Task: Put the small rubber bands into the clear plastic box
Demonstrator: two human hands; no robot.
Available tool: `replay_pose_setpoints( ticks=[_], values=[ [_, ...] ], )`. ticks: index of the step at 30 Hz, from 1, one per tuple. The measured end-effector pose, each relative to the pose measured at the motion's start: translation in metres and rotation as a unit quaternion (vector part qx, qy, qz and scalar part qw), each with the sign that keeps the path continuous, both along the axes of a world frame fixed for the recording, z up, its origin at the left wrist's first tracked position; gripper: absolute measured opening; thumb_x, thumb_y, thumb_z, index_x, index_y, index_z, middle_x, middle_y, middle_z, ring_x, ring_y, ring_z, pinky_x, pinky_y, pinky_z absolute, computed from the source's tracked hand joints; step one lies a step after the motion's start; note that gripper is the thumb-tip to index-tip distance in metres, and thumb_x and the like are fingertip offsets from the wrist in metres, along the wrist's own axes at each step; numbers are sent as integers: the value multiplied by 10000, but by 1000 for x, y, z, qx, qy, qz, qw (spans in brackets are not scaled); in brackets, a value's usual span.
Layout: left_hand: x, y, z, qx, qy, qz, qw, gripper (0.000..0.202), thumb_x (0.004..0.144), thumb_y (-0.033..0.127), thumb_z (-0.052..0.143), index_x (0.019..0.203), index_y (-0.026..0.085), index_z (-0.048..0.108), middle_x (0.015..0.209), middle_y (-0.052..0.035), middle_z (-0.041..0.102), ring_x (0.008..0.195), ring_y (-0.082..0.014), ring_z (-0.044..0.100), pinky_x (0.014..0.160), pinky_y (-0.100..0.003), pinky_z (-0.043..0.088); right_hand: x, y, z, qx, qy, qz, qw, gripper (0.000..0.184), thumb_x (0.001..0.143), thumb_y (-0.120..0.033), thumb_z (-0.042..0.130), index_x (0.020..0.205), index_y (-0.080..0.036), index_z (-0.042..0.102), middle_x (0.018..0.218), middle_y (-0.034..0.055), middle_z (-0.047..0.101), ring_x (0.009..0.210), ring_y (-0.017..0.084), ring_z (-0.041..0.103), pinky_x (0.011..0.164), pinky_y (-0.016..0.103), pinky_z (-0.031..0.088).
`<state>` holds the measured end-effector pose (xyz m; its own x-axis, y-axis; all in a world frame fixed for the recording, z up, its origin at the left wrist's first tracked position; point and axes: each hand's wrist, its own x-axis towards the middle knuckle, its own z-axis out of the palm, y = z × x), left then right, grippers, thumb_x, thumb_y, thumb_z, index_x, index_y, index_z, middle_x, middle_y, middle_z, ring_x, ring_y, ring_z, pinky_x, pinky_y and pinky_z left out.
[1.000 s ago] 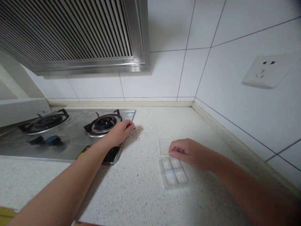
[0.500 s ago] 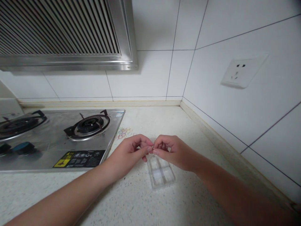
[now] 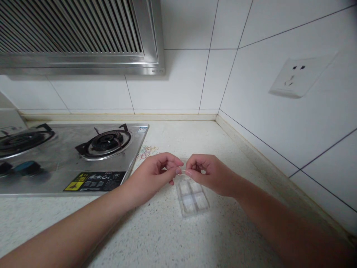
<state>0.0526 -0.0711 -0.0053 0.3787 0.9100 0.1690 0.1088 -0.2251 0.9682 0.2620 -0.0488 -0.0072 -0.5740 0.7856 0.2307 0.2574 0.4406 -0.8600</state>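
Between my two hands a small pale band, looking like a rubber band, is stretched a short way. My left hand pinches one end between thumb and fingers. Thumb and forefinger of my right hand are closed on the other end. Just below them on the counter lies a clear plastic compartment box, its far part behind my hands. Several thin coloured rubber bands lie in a loose heap beyond my left hand, near the stove's edge.
A steel gas stove with black burners and knobs takes up the left of the speckled counter. Above it hangs a range hood. White tiled walls meet in a corner behind, with a socket on the right one.
My fingertips have drawn slightly apart, and the pale band now shows stretched between them. The whole view has tipped down a little less on the hands, shifting the scene upward.
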Motion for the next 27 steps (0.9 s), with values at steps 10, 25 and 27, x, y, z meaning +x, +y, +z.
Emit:
replay_pose_setpoints(
  ticks=[10, 25, 27],
  values=[
    [-3, -3, -1, 52, 61, -13, 997, 150, 891, 271, 619, 988, 166, 666, 781, -6, 601, 689, -114, 534, 610, -232, 450, 2, -2, 1, -24, -17, 29, 999, 154, 872, -287, 612, 799, -152, 627, 658, -27, 519, 600, 89, 442, 542, 227, 350],
    [-8, 1, -4, 34, 77, -16, 996, 192, 867, 345, 658, 861, 154, 678, 765, -9, 622, 709, -124, 526, 652, -255, 399, 4, 0, 1, -16, 38, 9, 999, 175, 891, -307, 638, 820, -147, 643, 639, -38, 487, 586, 82, 408, 521, 223, 318],
    [-7, 0, -4, 33, 68, -16, 997, 181, 870, 331, 657, 855, 151, 676, 750, -4, 616, 699, -119, 523, 643, -248, 394, 4, -1, 1, -17, 37, 8, 999, 179, 893, -312, 638, 821, -148, 645, 640, -37, 488, 589, 83, 410, 524, 224, 321]
  ],
)
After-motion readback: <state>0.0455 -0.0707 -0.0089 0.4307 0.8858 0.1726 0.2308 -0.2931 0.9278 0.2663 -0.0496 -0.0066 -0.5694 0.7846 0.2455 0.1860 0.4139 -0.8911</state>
